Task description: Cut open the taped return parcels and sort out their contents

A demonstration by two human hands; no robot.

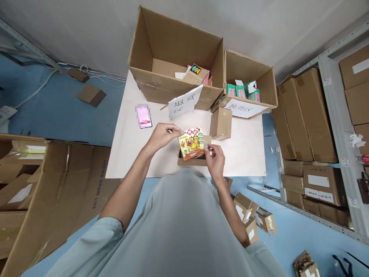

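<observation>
A small square picture book point(191, 144) with a yellow and red cartoon cover is tilted above a small open cardboard box point(191, 162). My left hand point(164, 136) pinches its upper left edge between thumb and fingers. At the lower right edge my right hand point(215, 157) closes thumb and fingers on the same book. The book covers most of the box's opening, so I cannot make out what else lies inside. Just beyond my right hand stands a closed small carton point(221, 123).
At the back of the white table point(132, 154), a large carton point(173, 86) holds several items, with a paper sign point(184, 103) at its front. Beside it, a smaller carton point(256, 104) holds green boxes. A phone point(144, 116) lies left. Shelves point(334, 115) stand right.
</observation>
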